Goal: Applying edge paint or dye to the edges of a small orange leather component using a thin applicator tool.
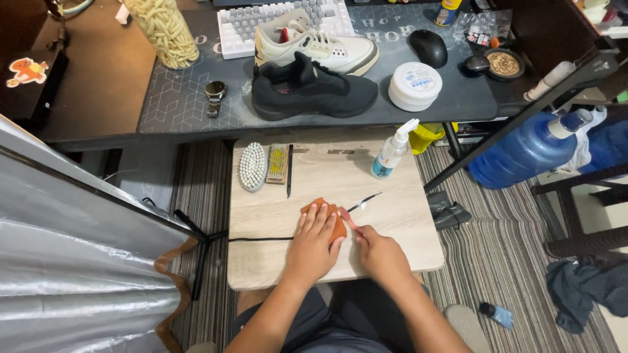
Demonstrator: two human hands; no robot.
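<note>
left hand [314,238] lies flat, pinning a soft orange-brown cloth [332,222] on the pale wooden surface [392,216]; right hand [379,252] pinches a thin pink-handled brush [356,212], likely light, best gripped mid-handle.

1. This is a room in a home, set up as a desk corner used for shoe cleaning.
2. Beyond the hands [347,245] stands a dark tabletop [170,98] with a keyboard [261,23] and a computer mouse [428,47], as at a home computer desk.
3. On the same tabletop sit a black sneaker [314,90], a white sneaker [317,44], a wristwatch [214,95] and a round white tub [415,85].
4. Just ahead of the hands, a small wooden board [327,176] carries two brushes [265,165] and a spray bottle [392,149].
5. To the right of the hands lie striped carpet [497,242], a large blue water jug [523,150] and crumpled clothing [585,287].
</note>
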